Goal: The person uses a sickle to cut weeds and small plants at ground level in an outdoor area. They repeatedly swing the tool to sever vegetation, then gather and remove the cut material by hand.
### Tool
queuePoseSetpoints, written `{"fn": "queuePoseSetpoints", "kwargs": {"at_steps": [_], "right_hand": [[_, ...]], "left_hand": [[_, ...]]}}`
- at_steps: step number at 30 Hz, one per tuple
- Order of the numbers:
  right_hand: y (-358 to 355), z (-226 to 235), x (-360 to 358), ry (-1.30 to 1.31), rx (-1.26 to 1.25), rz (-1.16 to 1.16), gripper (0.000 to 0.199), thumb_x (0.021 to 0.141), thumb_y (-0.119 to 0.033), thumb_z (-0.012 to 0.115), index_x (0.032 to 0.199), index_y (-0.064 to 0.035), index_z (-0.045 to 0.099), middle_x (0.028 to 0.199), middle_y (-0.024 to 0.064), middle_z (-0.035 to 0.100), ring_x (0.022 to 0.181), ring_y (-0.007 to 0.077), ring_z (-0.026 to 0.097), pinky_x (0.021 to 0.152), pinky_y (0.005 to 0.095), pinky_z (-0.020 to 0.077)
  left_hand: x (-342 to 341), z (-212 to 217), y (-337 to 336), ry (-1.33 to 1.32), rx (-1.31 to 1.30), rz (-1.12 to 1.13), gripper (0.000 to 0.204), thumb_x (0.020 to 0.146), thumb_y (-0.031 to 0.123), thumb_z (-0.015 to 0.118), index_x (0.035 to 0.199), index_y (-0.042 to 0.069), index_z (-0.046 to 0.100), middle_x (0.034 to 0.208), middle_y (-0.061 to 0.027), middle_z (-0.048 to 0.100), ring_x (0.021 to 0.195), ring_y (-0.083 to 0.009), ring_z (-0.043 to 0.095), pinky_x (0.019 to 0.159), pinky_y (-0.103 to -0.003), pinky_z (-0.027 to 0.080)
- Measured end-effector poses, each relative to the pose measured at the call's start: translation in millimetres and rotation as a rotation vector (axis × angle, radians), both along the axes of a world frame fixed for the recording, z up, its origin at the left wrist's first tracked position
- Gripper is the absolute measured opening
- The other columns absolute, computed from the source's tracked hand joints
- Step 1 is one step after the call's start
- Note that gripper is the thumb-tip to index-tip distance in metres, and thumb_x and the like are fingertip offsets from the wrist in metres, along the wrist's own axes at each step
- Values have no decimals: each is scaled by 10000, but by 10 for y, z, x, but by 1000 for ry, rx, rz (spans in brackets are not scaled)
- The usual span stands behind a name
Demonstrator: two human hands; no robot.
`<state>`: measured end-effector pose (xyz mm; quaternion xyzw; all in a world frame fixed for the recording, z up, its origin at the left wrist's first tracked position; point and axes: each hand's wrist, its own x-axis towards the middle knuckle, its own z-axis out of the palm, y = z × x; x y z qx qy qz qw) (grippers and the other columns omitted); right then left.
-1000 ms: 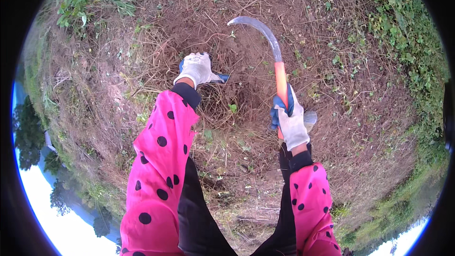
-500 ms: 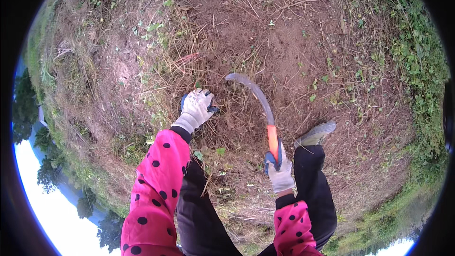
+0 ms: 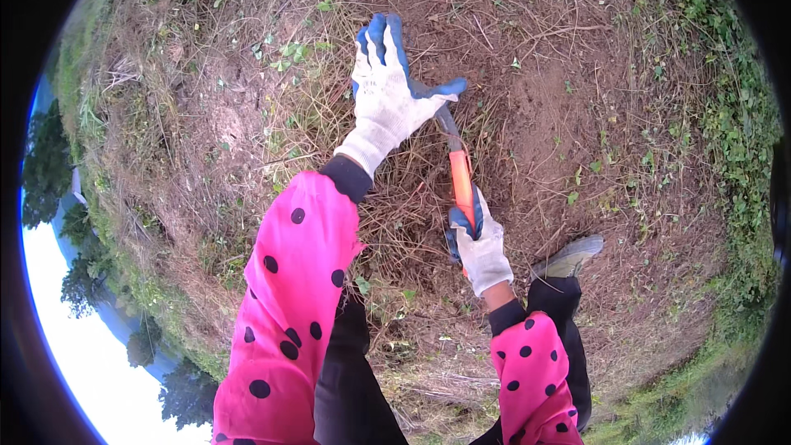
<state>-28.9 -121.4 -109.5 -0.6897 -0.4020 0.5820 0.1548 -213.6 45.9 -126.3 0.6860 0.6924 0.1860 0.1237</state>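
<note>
white-and-blue-gloved right hand [image 3: 484, 247] has its grip clamped round an orange-handled, grey-metal-bladed sickle [image 3: 461, 173], long axis pointing forward, leaning slightly left; same-gloved left hand [image 3: 387, 99] is splayed super wide

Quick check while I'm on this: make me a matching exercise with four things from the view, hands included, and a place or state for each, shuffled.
Things:
1. left hand
2. right hand
3. sickle blade
4. shoe

Places and states:
A. at the end of a black trouser leg
B. open, with the thumb held out from the fingers
C. partly hidden behind a hand
D. closed around an orange handle

Pairs: 1-B, 2-D, 3-C, 4-A.
</note>
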Motion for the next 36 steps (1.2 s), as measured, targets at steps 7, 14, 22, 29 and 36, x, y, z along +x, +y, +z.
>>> {"fn": "queuePoseSetpoints", "kwargs": {"at_steps": [7, 14, 22, 29, 36], "right_hand": [[971, 154, 197, -264, 694, 305, 534, 844, -180, 560, 1329, -112, 348, 797, 148, 607, 644, 239, 620, 576, 337, 488], [964, -403, 222, -489, 589, 803, 506, 870, -227, 459, 1340, -102, 317, 828, 161, 608, 668, 308, 603, 596, 401, 483], [286, 566, 682, -353, 438, 752, 638, 817, -208, 579, 1367, -124, 266, 907, 192, 590, 729, 336, 599, 613, 413, 484], [606, 197, 1401, -615, 322, 953, 606, 820, -192, 559, 1349, -78, 287, 988, 185, 589, 806, 338, 590, 691, 407, 489], [94, 913, 2035, -530, 219, 782, 596, 814, -148, 569, 1339, -81, 296, 1123, 190, 549, 884, 384, 575, 707, 413, 501]], "left_hand": [[-796, -1080, -14, 274, -753, 269, 1001, 629, 623, 657, 1252, -89, 329, 1168, -242, 509, 1052, -305, 544, 862, -356, 454], [-786, -799, -485, 77, -518, 116, 271, 753, 313, 582, 848, 60, 603, 795, -156, 632, 783, -333, 610, 718, -404, 485], [227, -203, -2042, -12, -896, 152, 468, 749, 286, 572, 1155, 73, 477, 886, -129, 594, 816, -295, 588, 705, -400, 470], [-5, -241, -2050, 45, -807, 118, 457, 739, 277, 598, 1135, 83, 478, 960, -125, 582, 893, -287, 577, 743, -378, 472], [105, 187, -1002, 582, -833, -172, 813, 714, 478, 627, 1338, 72, 301, 1340, -221, 329, 1245, -359, 319, 983, -385, 313]]}}
